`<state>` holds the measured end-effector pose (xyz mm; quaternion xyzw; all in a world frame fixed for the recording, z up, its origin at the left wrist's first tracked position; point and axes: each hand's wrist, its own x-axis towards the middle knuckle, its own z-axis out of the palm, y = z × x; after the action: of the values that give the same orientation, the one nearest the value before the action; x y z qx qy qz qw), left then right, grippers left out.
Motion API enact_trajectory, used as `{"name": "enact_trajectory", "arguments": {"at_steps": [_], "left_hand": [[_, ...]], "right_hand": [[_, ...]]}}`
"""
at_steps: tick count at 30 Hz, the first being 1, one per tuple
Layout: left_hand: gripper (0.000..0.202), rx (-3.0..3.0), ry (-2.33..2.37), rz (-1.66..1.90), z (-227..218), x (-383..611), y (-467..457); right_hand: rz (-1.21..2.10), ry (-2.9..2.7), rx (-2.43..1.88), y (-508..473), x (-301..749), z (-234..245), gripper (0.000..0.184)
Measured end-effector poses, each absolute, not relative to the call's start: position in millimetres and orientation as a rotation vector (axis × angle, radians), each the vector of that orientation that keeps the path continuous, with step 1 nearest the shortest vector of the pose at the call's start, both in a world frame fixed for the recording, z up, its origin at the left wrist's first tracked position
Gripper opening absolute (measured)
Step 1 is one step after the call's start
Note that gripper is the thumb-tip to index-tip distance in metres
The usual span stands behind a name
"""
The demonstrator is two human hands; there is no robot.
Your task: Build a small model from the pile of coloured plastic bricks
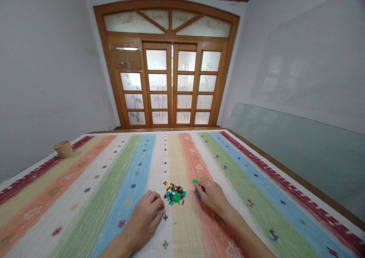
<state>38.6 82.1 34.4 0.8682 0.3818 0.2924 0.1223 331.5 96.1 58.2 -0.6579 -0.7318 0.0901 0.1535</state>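
Wooden doors (172, 83) with frosted panes close off a white-walled room; before them lies a striped cloth (148, 163) of ribbed weave, in red, orange, green, blue and cream, dotted with small stitched motifs. We see a heap of small plastic bricks (174, 194) (red-brown, green, blue, white and yellow) near the middle of the cloth's near part, between the two hands. Most pieces lie together in this one loose mound, unsorted and unjoined as far as we can see; only a few lie apart. A green brick (194, 181) sits just beyond the right hand (212, 197), and a blue brick (199, 195) lies at its fingertips. A tiny green piece (175, 222) rests below the heap, nearer to us. The left hand (144, 220) lies just beside the heap, knuckles up, fingers curled almost closed; we cannot tell whether it has hold of anything. The right hand's fingers curve down toward the cloth, partly open, and whether they pinch a piece we also cannot tell. Far left, a tan paper cup (63, 148) sits near the edge; at right, a glass pane (285, 147) leans on the wall — smooth, pale green, faintly reflective.
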Motion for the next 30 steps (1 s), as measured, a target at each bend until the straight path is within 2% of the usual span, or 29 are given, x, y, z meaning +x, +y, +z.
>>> {"name": "enact_trajectory", "arguments": {"at_steps": [30], "left_hand": [[0.012, 2.531, 1.093, 0.882, 36.1, 39.5, 82.2]], "right_hand": [[0.268, -2.114, -1.900, 96.5, 331.5, 57.8, 0.039]]}}
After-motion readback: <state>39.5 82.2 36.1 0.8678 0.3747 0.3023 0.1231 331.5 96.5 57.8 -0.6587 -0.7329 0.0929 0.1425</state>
